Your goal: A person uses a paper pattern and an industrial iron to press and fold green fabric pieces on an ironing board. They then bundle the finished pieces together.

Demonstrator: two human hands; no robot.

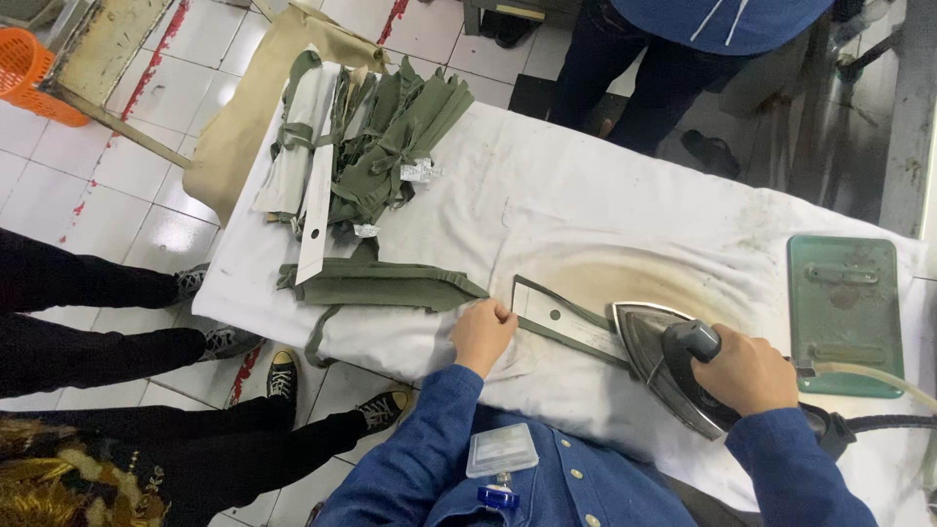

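Strip [561, 327]: olive fabric folded around a pale metal template, lying near the board's [586, 210] near edge, on its scorched patch.
Left hand [481, 335]: your fingers are curled and pressed on the strip's left end.
Right hand [750, 371]: clenched round the iron's dark handle.
Iron [664, 361]: soleplate down, its tip on the strip's right end, near the board's near edge.
Cord [883, 422]: runs from the iron's rear off the right edge.
Rest [844, 312]: green plate, flat at the board's right end, just beyond the iron.
Folded piece [376, 285]: olive fabric, left of your left hand, near the left end.
Pile [376, 137]: olive strips in a heap at the far left corner, with a long pale ruler [317, 200] across them.
Basket [29, 73]: orange, on the floor, well apart.
Persons: one in blue past the far edge; dark legs and shoes to the left.
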